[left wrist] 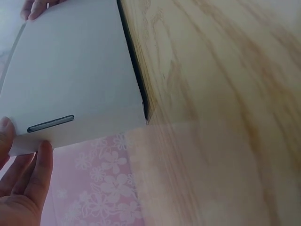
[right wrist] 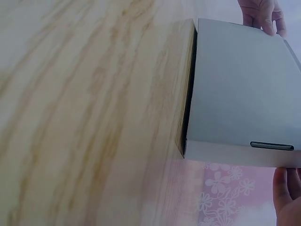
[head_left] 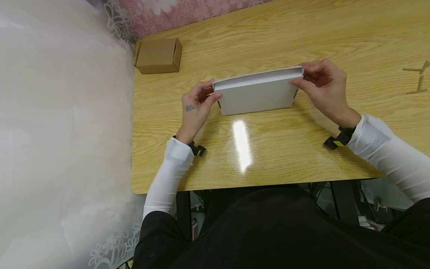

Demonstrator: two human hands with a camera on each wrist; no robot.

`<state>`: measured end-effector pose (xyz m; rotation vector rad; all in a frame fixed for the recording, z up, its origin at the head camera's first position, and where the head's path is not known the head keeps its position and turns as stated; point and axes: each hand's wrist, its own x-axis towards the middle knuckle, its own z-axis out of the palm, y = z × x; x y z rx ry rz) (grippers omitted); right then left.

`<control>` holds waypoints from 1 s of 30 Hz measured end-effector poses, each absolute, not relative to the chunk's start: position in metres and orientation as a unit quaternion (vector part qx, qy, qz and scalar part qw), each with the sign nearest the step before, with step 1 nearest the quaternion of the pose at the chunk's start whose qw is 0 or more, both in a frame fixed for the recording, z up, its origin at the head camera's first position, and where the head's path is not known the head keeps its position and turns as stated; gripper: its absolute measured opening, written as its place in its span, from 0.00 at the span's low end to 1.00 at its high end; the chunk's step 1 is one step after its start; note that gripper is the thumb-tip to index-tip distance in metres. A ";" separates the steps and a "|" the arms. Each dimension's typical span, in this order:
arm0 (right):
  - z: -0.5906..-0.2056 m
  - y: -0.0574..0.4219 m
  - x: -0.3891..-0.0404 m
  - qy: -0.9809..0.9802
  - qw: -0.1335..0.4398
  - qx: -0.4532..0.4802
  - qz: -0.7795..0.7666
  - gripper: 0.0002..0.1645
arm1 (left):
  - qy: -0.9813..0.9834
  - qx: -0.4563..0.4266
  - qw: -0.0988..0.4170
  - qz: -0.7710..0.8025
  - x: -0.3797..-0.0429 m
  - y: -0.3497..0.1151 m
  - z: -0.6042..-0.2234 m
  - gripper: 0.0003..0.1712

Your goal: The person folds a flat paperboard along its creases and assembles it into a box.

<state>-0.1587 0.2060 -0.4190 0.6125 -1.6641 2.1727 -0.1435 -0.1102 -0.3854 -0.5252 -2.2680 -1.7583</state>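
Observation:
A white cardboard box (head_left: 256, 94) stands on its long narrow side on the wooden table, its upper edge turned up in the head view. My left hand (head_left: 197, 106) pinches its upper left corner, thumb on the near face and fingers behind. At the upper right corner my right hand (head_left: 324, 87) grips in the same way. Both wrist views show the broad face and an end wall with a dark slot; the left wrist view has the left hand (left wrist: 26, 183) at the lower left, and the right wrist view has the right hand (right wrist: 288, 197) at the lower right.
A closed brown cardboard box (head_left: 156, 56) lies at the table's back left corner. Small tan strips (head_left: 418, 78) lie at the far right of the table (head_left: 289, 149). A pale translucent sheet (head_left: 67, 130) hangs along the left edge, and a pink floral cloth (head_left: 188, 13) borders the back.

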 end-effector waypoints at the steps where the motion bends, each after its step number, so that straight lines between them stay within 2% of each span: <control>1: -0.419 0.206 -0.158 -0.586 0.167 0.216 0.763 0.16 | -0.772 -0.182 0.110 -0.599 -0.143 -0.110 -0.385 0.15; 6: -0.418 0.206 -0.156 -0.601 0.168 0.221 0.749 0.16 | -0.779 -0.200 0.102 -0.586 -0.143 -0.111 -0.382 0.14; 13: -0.428 0.210 -0.161 -0.637 0.173 0.238 0.712 0.27 | -0.817 -0.186 0.083 -0.540 -0.143 -0.110 -0.375 0.13; 23: -0.417 0.205 -0.154 -0.628 0.171 0.251 0.716 0.21 | -0.826 -0.176 0.075 -0.531 -0.140 -0.109 -0.370 0.12; 30: -0.412 0.202 -0.153 -0.637 0.191 0.246 0.705 0.15 | -0.817 -0.196 0.095 -0.534 -0.148 -0.113 -0.383 0.11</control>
